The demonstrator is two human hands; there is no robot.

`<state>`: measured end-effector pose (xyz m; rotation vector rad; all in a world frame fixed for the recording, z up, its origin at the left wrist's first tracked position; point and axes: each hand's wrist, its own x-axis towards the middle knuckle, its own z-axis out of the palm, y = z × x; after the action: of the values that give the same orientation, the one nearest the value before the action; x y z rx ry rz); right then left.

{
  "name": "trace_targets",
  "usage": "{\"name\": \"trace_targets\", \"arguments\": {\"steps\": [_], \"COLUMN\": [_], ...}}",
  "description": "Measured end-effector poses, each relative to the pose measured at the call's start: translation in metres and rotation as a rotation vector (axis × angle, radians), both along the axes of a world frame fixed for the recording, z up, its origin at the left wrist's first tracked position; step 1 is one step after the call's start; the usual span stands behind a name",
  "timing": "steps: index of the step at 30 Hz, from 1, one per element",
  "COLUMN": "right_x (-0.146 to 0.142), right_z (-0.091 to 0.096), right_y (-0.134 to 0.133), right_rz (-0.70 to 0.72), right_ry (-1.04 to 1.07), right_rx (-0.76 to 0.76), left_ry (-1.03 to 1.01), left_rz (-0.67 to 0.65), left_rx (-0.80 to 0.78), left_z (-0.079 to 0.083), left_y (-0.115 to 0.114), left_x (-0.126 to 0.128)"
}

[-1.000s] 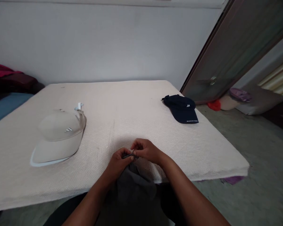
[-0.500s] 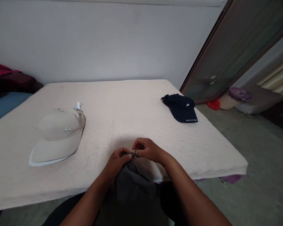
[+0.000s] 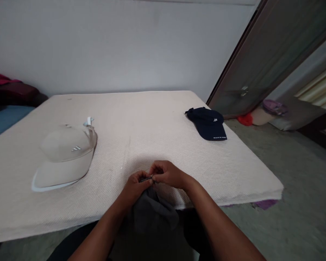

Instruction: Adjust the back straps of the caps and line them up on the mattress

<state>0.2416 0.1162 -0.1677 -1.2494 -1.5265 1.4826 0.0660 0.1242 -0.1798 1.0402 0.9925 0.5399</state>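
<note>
A dark grey cap hangs at the near edge of the bed, low in the middle of the head view. My left hand is closed on its narrow strap, thumb on top. Fingertips of my right hand pinch the same strap from the other side, touching my left fingers. The small part between the fingertips is mostly hidden. A beige cap with a white tag lies to the left, its brim towards me. Off to the right rests a navy cap with small white marks.
All this is on a bed-like surface with a cream cover, backed by a pale wall. At the far left is a dark red and blue pile. A dark door and grey floor are on the right.
My right hand has shifted slightly left, closer to my left hand, and the strap between them is more covered. Both hands keep hold of the grey cap. The other caps lie as before.
</note>
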Motion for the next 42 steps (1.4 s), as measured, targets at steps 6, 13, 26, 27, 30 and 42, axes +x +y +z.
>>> {"name": "trace_targets", "arguments": {"steps": [6,13,26,27,30,42], "right_x": [0.002,0.001,-0.002,-0.003,-0.006,-0.015], "right_z": [-0.001,-0.004,-0.005,-0.006,-0.008,-0.013], "right_y": [0.001,0.000,0.000,0.000,0.001,0.006], "right_rz": [-0.041,-0.059,0.012,0.012,-0.029,-0.094], "right_ry": [0.043,0.157,0.056,0.077,0.104,0.083], "right_rx": [-0.036,-0.091,-0.122,-0.151,-0.167,-0.114], "left_ry": [-0.069,-0.078,-0.040,-0.033,0.044,0.303], "left_rz": [0.028,0.068,0.049,0.055,0.082,0.117], "left_rx": [-0.047,-0.019,0.079,0.093,0.221,0.774], "left_z": [0.001,0.001,-0.002,-0.003,-0.004,-0.001], "left_y": [-0.001,-0.001,0.000,0.000,0.000,0.000], "left_x": [-0.002,-0.001,-0.003,-0.003,-0.004,-0.008]}}
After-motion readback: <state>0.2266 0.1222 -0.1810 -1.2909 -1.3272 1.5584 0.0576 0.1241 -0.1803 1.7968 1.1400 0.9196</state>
